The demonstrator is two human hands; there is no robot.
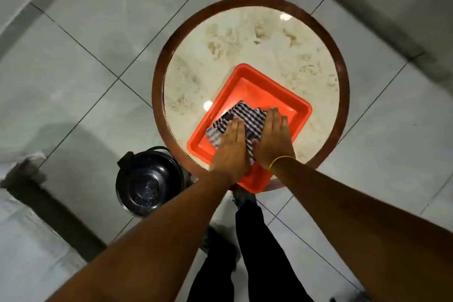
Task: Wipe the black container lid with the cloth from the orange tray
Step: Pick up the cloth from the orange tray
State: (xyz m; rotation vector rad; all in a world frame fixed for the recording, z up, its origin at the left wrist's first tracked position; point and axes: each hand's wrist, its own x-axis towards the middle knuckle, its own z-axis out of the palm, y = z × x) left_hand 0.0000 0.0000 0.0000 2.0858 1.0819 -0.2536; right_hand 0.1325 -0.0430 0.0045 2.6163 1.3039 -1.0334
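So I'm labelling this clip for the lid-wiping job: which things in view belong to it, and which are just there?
Part of the job:
- striped cloth, under both hands
- orange tray holding it
- black container lid, on the floor left of the table
- left hand and right hand, flat on the cloth

Just there:
- round table
- yellow wristband
- tiled floor

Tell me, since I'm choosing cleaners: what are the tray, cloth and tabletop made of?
The orange rectangular tray looks like glossy moulded plastic, with rounded rims. The black-and-white checked cloth seems thin woven fabric, since it creases. The round beige tabletop appears polished stone, veined and reflective, perhaps marble.
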